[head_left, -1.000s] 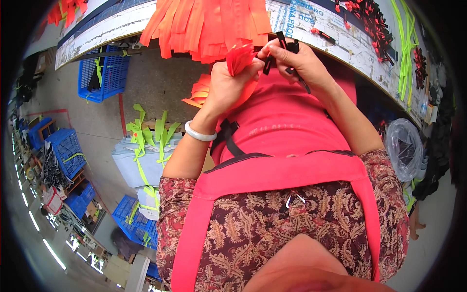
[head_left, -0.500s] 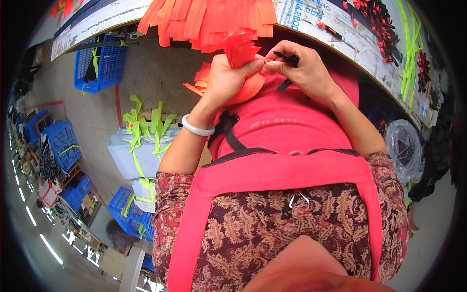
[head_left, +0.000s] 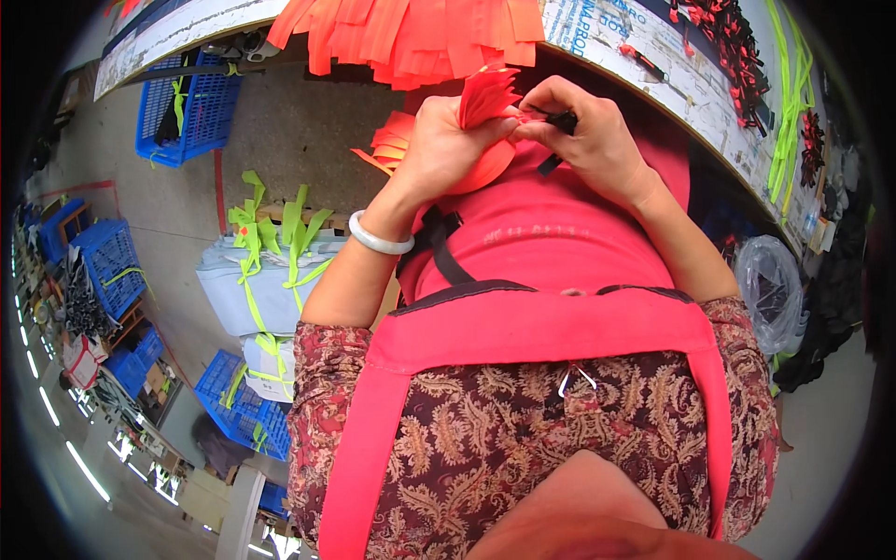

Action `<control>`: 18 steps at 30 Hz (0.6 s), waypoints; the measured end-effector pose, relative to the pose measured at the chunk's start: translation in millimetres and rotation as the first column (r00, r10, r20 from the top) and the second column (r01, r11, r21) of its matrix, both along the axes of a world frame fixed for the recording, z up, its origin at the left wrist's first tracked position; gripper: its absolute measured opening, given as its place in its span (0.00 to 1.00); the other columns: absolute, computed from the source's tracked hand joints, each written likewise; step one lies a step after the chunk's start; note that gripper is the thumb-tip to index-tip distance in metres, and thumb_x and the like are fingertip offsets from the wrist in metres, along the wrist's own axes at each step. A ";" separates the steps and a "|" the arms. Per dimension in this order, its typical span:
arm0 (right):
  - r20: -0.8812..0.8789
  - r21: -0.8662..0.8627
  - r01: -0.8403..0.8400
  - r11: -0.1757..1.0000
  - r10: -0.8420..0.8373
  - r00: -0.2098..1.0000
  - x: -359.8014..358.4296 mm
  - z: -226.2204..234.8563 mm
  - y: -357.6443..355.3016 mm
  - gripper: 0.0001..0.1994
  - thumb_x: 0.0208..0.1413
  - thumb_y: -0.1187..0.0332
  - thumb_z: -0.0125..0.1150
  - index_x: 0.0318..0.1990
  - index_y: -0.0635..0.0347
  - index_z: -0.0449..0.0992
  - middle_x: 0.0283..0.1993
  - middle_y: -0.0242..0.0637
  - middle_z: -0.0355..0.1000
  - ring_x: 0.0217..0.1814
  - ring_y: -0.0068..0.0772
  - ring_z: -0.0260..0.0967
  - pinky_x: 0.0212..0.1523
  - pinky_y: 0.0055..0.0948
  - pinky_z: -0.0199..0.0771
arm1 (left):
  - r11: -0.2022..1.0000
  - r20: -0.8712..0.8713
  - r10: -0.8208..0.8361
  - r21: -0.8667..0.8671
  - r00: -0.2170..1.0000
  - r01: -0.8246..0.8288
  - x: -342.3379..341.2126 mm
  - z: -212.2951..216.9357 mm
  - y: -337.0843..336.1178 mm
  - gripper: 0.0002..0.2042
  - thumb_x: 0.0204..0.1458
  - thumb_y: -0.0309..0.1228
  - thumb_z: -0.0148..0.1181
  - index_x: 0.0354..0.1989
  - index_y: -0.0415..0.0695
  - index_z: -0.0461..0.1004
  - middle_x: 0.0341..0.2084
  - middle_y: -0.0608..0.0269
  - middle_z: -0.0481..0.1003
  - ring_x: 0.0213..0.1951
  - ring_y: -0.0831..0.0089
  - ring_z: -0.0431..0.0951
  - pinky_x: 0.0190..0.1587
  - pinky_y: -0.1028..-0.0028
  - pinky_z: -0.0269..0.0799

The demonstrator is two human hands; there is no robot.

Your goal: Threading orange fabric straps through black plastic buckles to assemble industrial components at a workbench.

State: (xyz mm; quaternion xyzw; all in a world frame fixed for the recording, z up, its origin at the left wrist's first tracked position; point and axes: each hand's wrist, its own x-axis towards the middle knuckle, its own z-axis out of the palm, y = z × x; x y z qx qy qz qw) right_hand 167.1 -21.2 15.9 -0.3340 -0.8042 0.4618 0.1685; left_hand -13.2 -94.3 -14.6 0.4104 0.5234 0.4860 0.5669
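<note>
My left hand (head_left: pixel 443 140) grips a bunch of orange webbing straps (head_left: pixel 485 93), their cut ends fanning up above my fingers and the rest hanging below my palm. My right hand (head_left: pixel 588 131) pinches a small black plastic buckle (head_left: pixel 563 119) against one strap end, right beside my left thumb. Both hands are held close together in front of my chest, just under the table edge. A white bangle (head_left: pixel 378 243) sits on my left wrist.
A pile of orange straps (head_left: pixel 411 33) hangs over the white table edge (head_left: pixel 653 65) above my hands. Black buckles (head_left: pixel 728 47) and neon yellow straps (head_left: pixel 789 84) lie on the table at right. Blue crates (head_left: pixel 187 103) and strap-tied white bundles (head_left: pixel 266 280) stand on the floor at left.
Both hands have shifted slightly down and toward my body with the straps. The buckle has moved from above my fingers into my right fingertips at a strap end.
</note>
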 end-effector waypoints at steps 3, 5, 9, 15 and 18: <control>-0.111 -0.046 0.094 0.995 -0.098 0.989 0.0 -0.7 -1.4 0.11 0.51 0.72 0.65 0.39 0.65 0.73 0.30 0.42 0.75 0.31 0.29 0.75 0.32 0.25 0.74 | 0.999 0.024 -0.023 0.027 0.999 0.022 -0.2 -3.8 -0.3 0.05 0.50 0.22 0.62 0.34 0.35 0.79 0.27 0.65 0.79 0.31 0.83 0.75 0.35 0.78 0.72; 0.028 -0.084 0.076 0.994 -0.074 0.997 -0.6 7.0 -2.2 0.10 0.51 0.73 0.65 0.40 0.64 0.73 0.32 0.42 0.75 0.32 0.33 0.76 0.33 0.26 0.74 | 0.999 0.018 -0.036 -0.003 0.999 0.036 0.5 -7.9 -2.1 0.05 0.50 0.22 0.62 0.34 0.35 0.79 0.27 0.66 0.79 0.31 0.84 0.74 0.35 0.79 0.72; -0.037 0.066 0.058 0.996 -0.056 0.998 -1.6 4.3 -6.2 0.10 0.51 0.74 0.64 0.40 0.64 0.74 0.33 0.43 0.75 0.32 0.37 0.76 0.33 0.26 0.75 | 1.000 0.010 0.016 0.011 1.000 -0.017 0.1 -10.1 -1.7 0.05 0.50 0.22 0.62 0.34 0.36 0.79 0.26 0.66 0.79 0.31 0.84 0.75 0.35 0.79 0.72; -0.062 0.288 0.078 0.954 -0.062 0.996 -1.8 -8.7 -13.6 0.10 0.49 0.76 0.62 0.40 0.61 0.74 0.36 0.43 0.76 0.34 0.42 0.76 0.33 0.30 0.76 | 0.996 0.115 0.092 -0.027 0.989 -0.090 1.8 -3.2 -0.3 0.04 0.50 0.22 0.62 0.33 0.35 0.79 0.27 0.64 0.79 0.31 0.81 0.76 0.36 0.78 0.73; -0.107 0.466 0.070 0.882 -0.023 0.994 -3.5 -5.1 -15.0 0.11 0.48 0.78 0.61 0.41 0.59 0.75 0.36 0.41 0.76 0.35 0.42 0.76 0.34 0.31 0.77 | 0.995 0.107 0.095 0.011 0.990 -0.097 -0.4 -5.8 1.6 0.04 0.51 0.21 0.61 0.33 0.34 0.79 0.28 0.62 0.79 0.32 0.78 0.78 0.37 0.77 0.74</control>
